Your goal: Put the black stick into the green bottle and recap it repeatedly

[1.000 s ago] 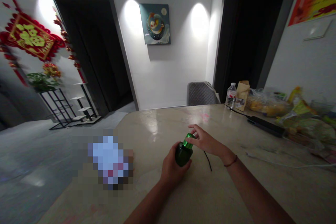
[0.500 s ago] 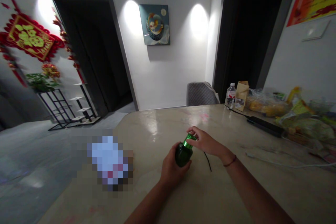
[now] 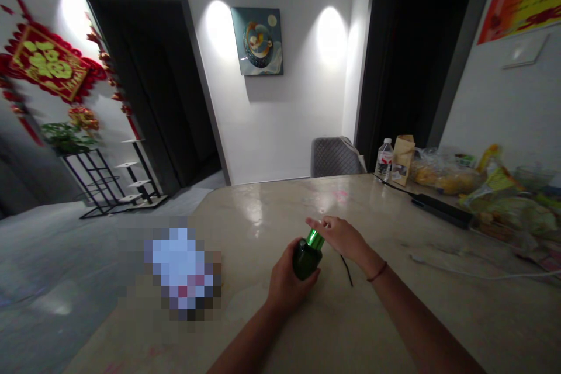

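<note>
so the green bottle (image 3: 307, 260) sits tilted on the table (image 3: 272, 210), left hand (image 3: 287, 283) wrapped round its body; right hand (image 3: 344, 236) pinches the shiny cap (image 3: 314, 238) at its fingertips; a thin black cord (image 3: 347, 267) lies just under the right wrist; a blurred patch (image 3: 182, 272) sits well off beyond the left hand

dark green bottle (image 3: 306, 259) | shiny green cap (image 3: 315, 238) on top | tilted | mid-table (image 3: 394, 315), away from edges

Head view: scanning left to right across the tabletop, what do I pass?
Green bottle → water bottle → paper bag → black power strip.
</note>
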`<move>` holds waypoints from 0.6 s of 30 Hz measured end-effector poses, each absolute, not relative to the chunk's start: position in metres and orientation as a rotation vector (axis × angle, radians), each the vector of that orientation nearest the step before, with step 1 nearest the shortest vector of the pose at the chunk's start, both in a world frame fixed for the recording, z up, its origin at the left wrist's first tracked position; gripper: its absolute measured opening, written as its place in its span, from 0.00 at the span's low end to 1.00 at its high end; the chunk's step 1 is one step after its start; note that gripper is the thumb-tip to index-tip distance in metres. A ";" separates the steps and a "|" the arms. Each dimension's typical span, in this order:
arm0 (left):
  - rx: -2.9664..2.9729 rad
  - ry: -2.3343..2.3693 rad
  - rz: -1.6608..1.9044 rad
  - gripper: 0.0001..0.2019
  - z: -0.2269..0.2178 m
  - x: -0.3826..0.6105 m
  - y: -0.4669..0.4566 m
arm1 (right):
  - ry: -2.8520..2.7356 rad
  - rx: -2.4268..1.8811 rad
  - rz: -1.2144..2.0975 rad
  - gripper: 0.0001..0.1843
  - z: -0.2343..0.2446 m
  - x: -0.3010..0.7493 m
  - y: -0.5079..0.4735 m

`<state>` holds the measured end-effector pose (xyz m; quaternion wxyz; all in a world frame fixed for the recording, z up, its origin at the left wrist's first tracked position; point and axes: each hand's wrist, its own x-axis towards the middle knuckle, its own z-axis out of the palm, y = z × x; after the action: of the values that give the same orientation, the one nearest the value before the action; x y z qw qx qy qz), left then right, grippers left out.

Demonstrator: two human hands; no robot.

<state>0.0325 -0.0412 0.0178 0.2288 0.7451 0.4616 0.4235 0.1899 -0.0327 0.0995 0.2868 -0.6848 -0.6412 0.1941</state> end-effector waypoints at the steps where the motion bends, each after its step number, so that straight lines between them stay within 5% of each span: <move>1: 2.050 1.272 1.169 0.31 0.018 0.033 -0.041 | -1.707 -1.874 0.477 0.29 0.100 0.188 -0.033; 10: 2.059 1.280 1.171 0.31 0.016 0.032 -0.040 | -1.733 -1.694 0.531 0.13 0.091 0.192 -0.026; 18: 2.062 1.277 1.142 0.32 0.016 0.032 -0.040 | -1.754 -1.601 0.754 0.11 0.094 0.199 -0.030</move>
<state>0.0318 -0.0399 0.0162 0.2283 0.7487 0.4638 0.4149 0.1990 -0.0299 0.0943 0.3194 -0.6090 -0.6670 0.2868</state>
